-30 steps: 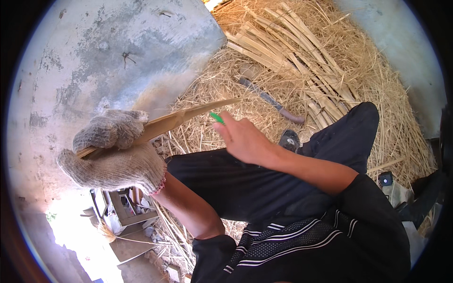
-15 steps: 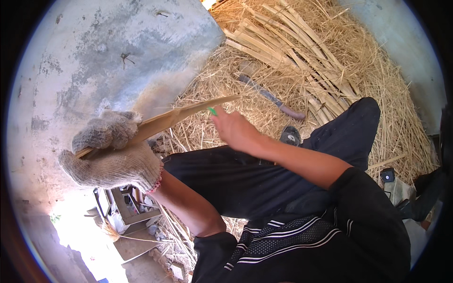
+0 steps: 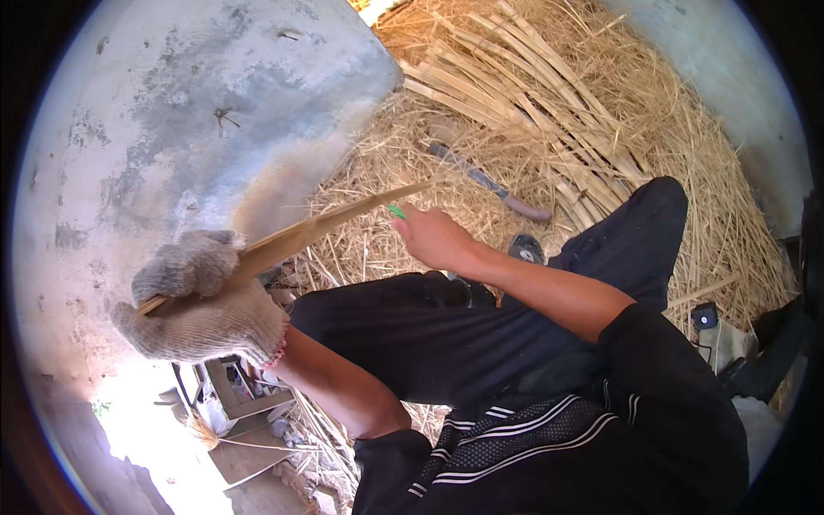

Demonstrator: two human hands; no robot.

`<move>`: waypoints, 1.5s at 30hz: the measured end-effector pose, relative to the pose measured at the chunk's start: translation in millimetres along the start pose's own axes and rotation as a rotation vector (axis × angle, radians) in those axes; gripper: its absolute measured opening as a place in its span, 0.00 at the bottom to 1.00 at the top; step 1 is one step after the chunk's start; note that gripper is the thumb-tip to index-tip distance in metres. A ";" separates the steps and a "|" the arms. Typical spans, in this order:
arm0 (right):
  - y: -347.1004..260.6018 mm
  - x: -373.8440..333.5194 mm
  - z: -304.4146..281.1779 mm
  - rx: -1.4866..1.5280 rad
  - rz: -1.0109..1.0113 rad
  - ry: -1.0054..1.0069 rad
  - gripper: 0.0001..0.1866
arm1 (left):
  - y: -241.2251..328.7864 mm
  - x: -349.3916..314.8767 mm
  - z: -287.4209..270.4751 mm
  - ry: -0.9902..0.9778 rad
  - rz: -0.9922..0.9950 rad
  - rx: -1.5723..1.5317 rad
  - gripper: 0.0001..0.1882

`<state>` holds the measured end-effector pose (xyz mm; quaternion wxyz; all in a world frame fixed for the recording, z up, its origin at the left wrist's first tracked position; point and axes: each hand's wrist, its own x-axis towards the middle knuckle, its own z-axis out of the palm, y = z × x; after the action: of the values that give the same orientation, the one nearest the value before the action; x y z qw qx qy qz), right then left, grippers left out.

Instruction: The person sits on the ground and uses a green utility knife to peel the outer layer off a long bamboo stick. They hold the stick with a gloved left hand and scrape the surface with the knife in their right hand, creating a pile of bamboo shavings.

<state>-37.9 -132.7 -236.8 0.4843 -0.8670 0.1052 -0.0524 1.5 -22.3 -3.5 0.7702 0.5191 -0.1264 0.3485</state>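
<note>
My left hand point(image 3: 210, 313), in a grey knitted glove with a red-edged cuff, is closed around one end of a split bamboo strip point(image 3: 296, 242). The strip slants up and to the right, its thin far end over the straw. My bare right hand point(image 3: 436, 241) is closed beside that far end. A small green tool point(image 3: 396, 211) pokes out at its fingertips; the rest of it is hidden by the fingers, and I cannot tell whether it touches the strip.
Loose shavings point(image 3: 378, 154) cover the floor. Several split bamboo strips point(image 3: 549, 112) lie piled at the far right. A tool with a dark shaft and brownish handle point(image 3: 525, 209) rests on the shavings. A stained wall point(image 3: 189, 112) rises at left. A wooden frame point(image 3: 249, 403) stands low left.
My left hand has sunk a little with the bamboo strip, which now slants more steeply. My right hand has shifted slightly right and down, the green tool still in it.
</note>
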 end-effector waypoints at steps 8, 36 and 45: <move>32.5 12.7 12.0 0.026 0.049 0.137 0.20 | -2.8 4.4 -9.0 -0.153 0.010 0.026 0.30; 49.3 30.4 45.7 -0.265 -0.074 0.012 0.12 | -16.9 40.8 -62.8 -0.242 0.041 0.019 0.28; 81.0 11.2 16.6 -0.211 0.339 -0.064 0.21 | -4.2 14.1 -26.3 -0.108 0.116 0.108 0.30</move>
<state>-34.5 -162.7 -314.6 0.3959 -0.8840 0.2390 0.0687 10.2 5.9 -10.0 0.7117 0.5695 -0.1786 0.3704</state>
